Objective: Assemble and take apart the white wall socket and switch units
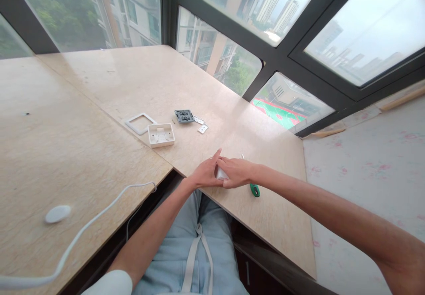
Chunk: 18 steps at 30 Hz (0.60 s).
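Note:
Near the front edge of the counter, my left hand [207,171] and my right hand [236,171] close together round a small white plastic piece [222,174]. The fingers cover most of it, so its exact kind does not show. Under my right wrist lies a screwdriver with a green handle [255,190], its shaft partly hidden. Farther off stands an open white electrical mounting box [161,142], touching or close to a square white frame [132,125]. A dark grey socket or switch module [183,116] lies to their right, beside small white plates [202,128].
The beige counter [93,91] has an inner corner before my body. A white cable [96,217] and a round white disc [57,214] are at the left. Dark-framed windows [282,56] border the back, and a flowered wall [365,166] the right.

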{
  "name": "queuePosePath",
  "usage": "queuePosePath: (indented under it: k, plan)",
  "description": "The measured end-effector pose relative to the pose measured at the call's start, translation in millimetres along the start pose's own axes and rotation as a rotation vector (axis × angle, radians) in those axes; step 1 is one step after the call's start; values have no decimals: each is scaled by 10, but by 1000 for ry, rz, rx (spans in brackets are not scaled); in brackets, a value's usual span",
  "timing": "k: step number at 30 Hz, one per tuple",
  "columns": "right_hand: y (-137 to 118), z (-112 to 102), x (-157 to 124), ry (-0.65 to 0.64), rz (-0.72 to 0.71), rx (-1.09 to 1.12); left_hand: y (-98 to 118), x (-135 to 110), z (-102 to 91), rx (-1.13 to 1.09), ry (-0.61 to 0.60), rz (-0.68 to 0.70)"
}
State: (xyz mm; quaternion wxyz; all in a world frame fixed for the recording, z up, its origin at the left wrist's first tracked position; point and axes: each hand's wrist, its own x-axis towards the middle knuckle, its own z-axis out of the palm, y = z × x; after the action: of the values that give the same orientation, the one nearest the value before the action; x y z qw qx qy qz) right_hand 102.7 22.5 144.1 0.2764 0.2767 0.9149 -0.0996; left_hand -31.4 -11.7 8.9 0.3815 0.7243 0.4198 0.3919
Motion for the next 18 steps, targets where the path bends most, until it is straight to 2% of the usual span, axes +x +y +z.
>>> queuePosePath:
  k: [7,18]
  plan:
    - [52,47,-103,17,54,99,100,12,71,143,55,-27]
    - [-103,33,-124,10,116,-31,139,31,26,71,59,-30]
